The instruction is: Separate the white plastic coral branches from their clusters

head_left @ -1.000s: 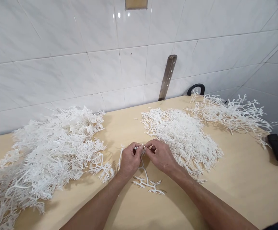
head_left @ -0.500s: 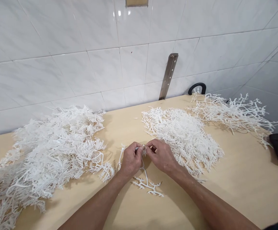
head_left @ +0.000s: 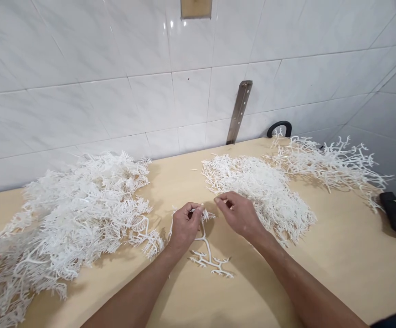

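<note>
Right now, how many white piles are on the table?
3: a large pile at left, a pile of small bits right of centre, and a pile of branches at far right. The left one leaves the frame.

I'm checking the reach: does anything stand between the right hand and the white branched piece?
Nothing visible does: an open gap separates the right hand from the white branched piece, whose upper twigs stick out from the grip of the left hand.
</note>
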Demonstrator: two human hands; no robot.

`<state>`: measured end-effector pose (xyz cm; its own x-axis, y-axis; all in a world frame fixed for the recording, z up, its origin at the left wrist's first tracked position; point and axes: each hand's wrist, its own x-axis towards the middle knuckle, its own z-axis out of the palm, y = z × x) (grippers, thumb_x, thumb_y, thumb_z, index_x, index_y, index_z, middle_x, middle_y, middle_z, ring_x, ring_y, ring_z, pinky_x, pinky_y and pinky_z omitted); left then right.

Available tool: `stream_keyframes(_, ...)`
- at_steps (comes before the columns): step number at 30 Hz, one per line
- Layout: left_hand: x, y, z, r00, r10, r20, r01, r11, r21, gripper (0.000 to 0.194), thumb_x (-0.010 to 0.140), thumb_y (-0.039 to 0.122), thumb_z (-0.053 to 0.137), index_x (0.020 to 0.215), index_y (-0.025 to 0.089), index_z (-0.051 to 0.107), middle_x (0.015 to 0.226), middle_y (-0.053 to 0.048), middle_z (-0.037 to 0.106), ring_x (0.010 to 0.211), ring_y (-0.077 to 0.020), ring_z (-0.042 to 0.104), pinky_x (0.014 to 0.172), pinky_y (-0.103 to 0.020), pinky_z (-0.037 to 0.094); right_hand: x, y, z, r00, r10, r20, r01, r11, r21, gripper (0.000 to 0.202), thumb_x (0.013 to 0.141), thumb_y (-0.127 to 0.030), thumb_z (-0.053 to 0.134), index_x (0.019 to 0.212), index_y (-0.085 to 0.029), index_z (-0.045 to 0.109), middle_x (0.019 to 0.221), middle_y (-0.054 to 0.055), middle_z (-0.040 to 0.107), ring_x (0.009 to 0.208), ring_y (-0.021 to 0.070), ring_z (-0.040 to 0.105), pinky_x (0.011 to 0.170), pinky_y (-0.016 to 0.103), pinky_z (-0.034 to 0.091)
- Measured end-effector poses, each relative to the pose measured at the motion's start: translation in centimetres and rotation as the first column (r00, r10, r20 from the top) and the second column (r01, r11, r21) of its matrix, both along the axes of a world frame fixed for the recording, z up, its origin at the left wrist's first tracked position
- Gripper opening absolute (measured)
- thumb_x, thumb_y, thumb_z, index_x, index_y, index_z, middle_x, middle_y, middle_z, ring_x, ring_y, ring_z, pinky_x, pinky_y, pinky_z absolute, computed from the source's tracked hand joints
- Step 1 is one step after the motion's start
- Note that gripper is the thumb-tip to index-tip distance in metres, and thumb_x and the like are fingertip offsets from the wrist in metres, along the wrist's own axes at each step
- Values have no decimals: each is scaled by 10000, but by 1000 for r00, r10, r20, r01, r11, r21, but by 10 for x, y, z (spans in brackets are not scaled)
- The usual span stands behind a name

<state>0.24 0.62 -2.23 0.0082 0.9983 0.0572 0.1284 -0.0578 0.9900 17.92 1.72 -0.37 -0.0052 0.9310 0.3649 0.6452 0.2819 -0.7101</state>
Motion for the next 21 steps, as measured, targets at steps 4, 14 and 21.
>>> stream_keyframes(4, -1, 0, 0, 1000, -2, -10, 2, 1000, 13, 296, 867, 440, 614, 799, 156, 662, 459, 56, 500, 423, -89, 454, 458, -199, 371, -17, -7, 2, 987, 159, -11, -158, 970, -186, 233, 898, -356, 559, 886, -213, 742, 870, 46, 733, 796, 201, 660, 684, 312, 477)
stream_keyframes(14, -1, -1, 3, 997, -4, -78, 6, 1000, 21, 294, 877, 436, 587, 822, 158, 664, 500, 46, 511, 465, -98, 460, 482, -209, 366, -21, -7, 0, 993, 115, -30, -119, 961, -251, 191, 850, -293, 559, 836, -215, 732, 826, 25, 728, 715, 179, 636, 652, 301, 459)
stream_keyframes(21, -1, 0, -1, 993, -67, -102, 69, 998, 10, 231, 826, 391, 635, 897, 171, 641, 503, 75, 451, 449, -85, 395, 462, -198, 313, -18, -5, -2, 992, 114, -51, -124, 944, -306, 222, 874, -326, 540, 834, -196, 716, 749, 19, 703, 684, 175, 610, 612, 286, 422)
